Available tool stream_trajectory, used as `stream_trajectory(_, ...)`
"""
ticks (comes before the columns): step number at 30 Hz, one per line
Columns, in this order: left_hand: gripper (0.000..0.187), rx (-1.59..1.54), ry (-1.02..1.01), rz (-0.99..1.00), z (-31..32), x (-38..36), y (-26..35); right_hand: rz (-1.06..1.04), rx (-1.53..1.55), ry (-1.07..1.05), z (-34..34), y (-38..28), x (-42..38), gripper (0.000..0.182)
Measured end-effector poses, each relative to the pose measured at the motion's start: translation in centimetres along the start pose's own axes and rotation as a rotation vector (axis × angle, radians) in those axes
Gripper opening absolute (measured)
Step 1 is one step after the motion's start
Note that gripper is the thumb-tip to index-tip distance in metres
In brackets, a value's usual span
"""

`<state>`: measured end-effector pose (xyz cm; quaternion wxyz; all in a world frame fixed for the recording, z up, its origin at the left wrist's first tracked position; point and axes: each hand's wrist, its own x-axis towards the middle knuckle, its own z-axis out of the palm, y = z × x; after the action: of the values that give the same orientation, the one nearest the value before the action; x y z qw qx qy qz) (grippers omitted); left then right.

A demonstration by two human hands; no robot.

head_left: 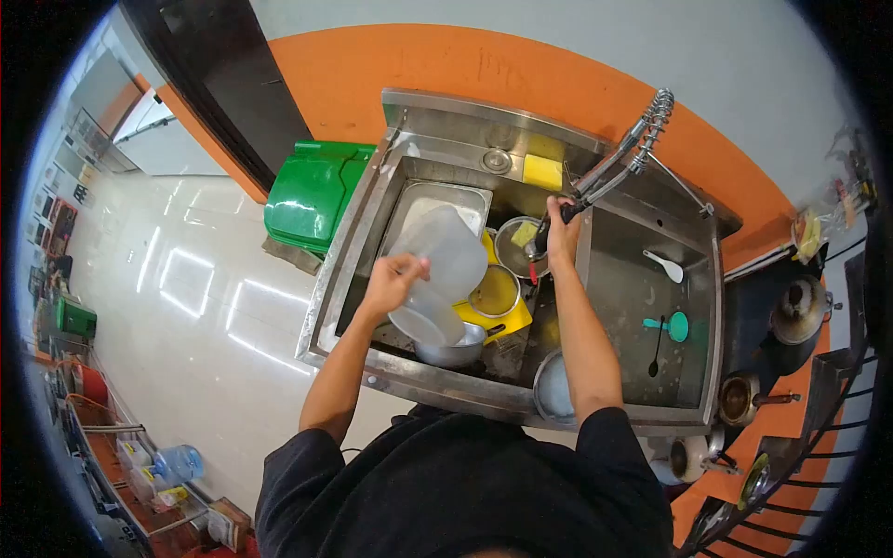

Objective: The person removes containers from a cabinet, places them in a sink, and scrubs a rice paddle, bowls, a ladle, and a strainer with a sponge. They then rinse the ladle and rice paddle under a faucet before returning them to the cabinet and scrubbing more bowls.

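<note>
My left hand (400, 281) pinches the edge of a translucent plastic container (448, 249), tilted over the left basin of a steel sink (318, 321). Just under it is a second translucent, rounded plastic piece (423, 316), partly covered. My right hand (562, 231) is wrapped round the black handle of a spring-coil spray faucet (612, 179), its nozzle angled down into the basin. Below the nozzle lies a pot (507, 244) with a yellow sponge (524, 234). Nearby are a round strainer (494, 291), a yellow tray (510, 324) and a metal pot (452, 353).
The right basin holds water, a white spoon (664, 267), a green scoop (678, 326) and a dark spoon (657, 349). A yellow sponge (543, 172) rests on the back ledge. A green bin (316, 200) stands left; pans (739, 400) are at right.
</note>
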<state>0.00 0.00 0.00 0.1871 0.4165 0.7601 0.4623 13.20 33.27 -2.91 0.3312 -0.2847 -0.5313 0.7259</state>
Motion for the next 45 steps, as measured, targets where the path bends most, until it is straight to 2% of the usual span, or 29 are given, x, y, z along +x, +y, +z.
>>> stream_trajectory(2,0.028,-0.443,0.094,-0.079,-0.3,0.0,0.5,-0.365,-0.813,0.896,-0.2,3.1,-2.6,0.053)
stream_trajectory(3,0.028,-0.359,0.089,-0.044,-2.1,2.3,1.8,-0.352,-0.720,0.913,2.0,4.4,-1.9,0.053)
stream_trajectory(5,0.031,-0.755,0.109,-0.280,-1.3,2.2,4.7,-0.049,-0.809,1.107,2.4,5.7,-5.5,0.048)
stream_trajectory(7,0.031,-0.827,0.111,-0.262,0.9,1.3,7.5,0.005,-0.254,0.478,1.1,13.2,-6.1,0.046)
stream_trajectory(8,0.032,-0.972,0.068,-0.270,1.3,1.2,8.0,0.330,0.362,0.141,2.6,15.1,-5.6,0.046)
stream_trajectory(9,0.032,-1.117,0.024,-0.280,2.0,1.4,8.4,0.594,0.580,-0.091,4.0,13.9,-5.8,0.045)
stream_trajectory(10,0.032,-1.192,0.369,-0.463,4.9,2.3,8.9,0.703,0.658,-0.194,4.9,13.0,-5.8,0.044)
stream_trajectory(11,0.032,-1.164,0.371,-0.447,6.0,2.6,8.7,0.762,0.697,-0.265,5.5,12.0,-5.7,0.042)
stream_trajectory(13,0.034,-1.240,0.296,-0.416,7.3,2.3,8.7,0.764,0.681,-0.293,6.3,11.0,-5.3,0.040)
stream_trajectory(14,0.038,-1.622,-0.062,-0.262,6.9,1.6,8.8,0.741,0.641,-0.283,6.5,10.6,-4.9,0.039)
stream_trajectory(18,0.045,-1.838,-0.149,-0.165,8.3,1.0,7.5,0.627,0.271,-0.211,5.7,9.7,-4.5,0.034)
stream_trajectory(19,0.045,-1.839,-0.133,-0.151,8.5,0.8,7.0,0.601,0.140,-0.208,4.8,8.6,-4.9,0.033)
stream_trajectory(21,0.041,-1.903,0.134,-0.048,8.7,-0.6,5.1,0.625,0.007,-0.295,3.2,6.0,-6.6,0.031)
stream_trajectory(22,0.036,-1.960,-0.087,0.097,8.5,-0.9,4.3,0.628,-0.012,-0.321,3.3,4.3,-7.4,0.031)
stream_trajectory(23,0.036,-1.964,-0.057,0.124,8.5,-1.5,4.8,0.707,0.271,-0.410,3.1,2.1,-8.3,0.030)
stream_trajectory(24,0.035,-1.956,0.236,-0.015,8.7,-2.3,5.9,0.788,0.554,-0.491,3.1,1.1,-8.9,0.029)
stream_trajectory(25,0.036,-1.930,0.528,-0.156,9.0,-3.1,7.1,0.803,0.526,-0.518,3.5,1.2,-9.0,0.029)
stream_trajectory(26,0.034,-1.794,0.441,-0.043,9.1,-4.2,8.3,0.785,0.681,-0.567,4.3,1.4,-9.0,0.030)
stream_trajectory(27,0.035,-1.726,0.460,-0.108,9.2,-4.2,7.9,0.776,0.830,-0.614,4.7,1.9,-8.9,0.031)
stream_trajectory(29,0.041,-1.617,0.460,-0.185,8.4,-5.6,7.8,0.165,0.660,-1.283,1.0,14.2,0.0,0.036)
stream_trajectory(31,0.050,-1.605,0.470,-0.225,6.9,-9.1,7.7,-0.115,0.120,-0.431,3.3,12.3,-6.9,0.036)
stream_trajectory(35,0.055,-1.606,0.881,-0.207,3.1,-23.1,3.3,0.275,0.080,-0.666,6.0,7.1,-9.6,0.036)
stream_trajectory(37,0.054,-1.547,1.167,-0.099,0.8,-34.9,3.2,0.289,-0.067,-0.714,7.3,4.8,-11.9,0.037)
stream_trajectory(39,0.054,-1.305,1.486,-0.258,1.4,-48.3,2.1,0.210,-0.283,-0.729,9.8,3.3,-15.7,0.037)
stream_trajectory(41,0.056,-1.012,1.820,-0.584,5.3,-64.8,0.9,0.102,-0.465,-0.712,10.8,3.6,-23.0,0.037)
stream_trajectory(42,0.056,-1.023,1.923,-0.519,7.5,-71.4,3.1,0.042,-0.549,-0.718,11.7,4.4,-26.3,0.038)
stream_trajectory(43,0.054,-1.034,2.045,-0.467,11.6,-79.1,0.1,-0.002,-0.621,-0.729,12.1,5.7,-29.2,0.038)
stream_trajectory(44,0.051,-1.111,2.236,-0.557,13.9,-83.7,5.7,-0.038,-0.687,-0.753,12.5,7.3,-32.4,0.038)
stream_trajectory(45,0.051,-1.065,2.471,-0.685,18.9,-89.9,5.1,-0.075,-0.763,-0.790,12.9,8.9,-35.7,0.038)
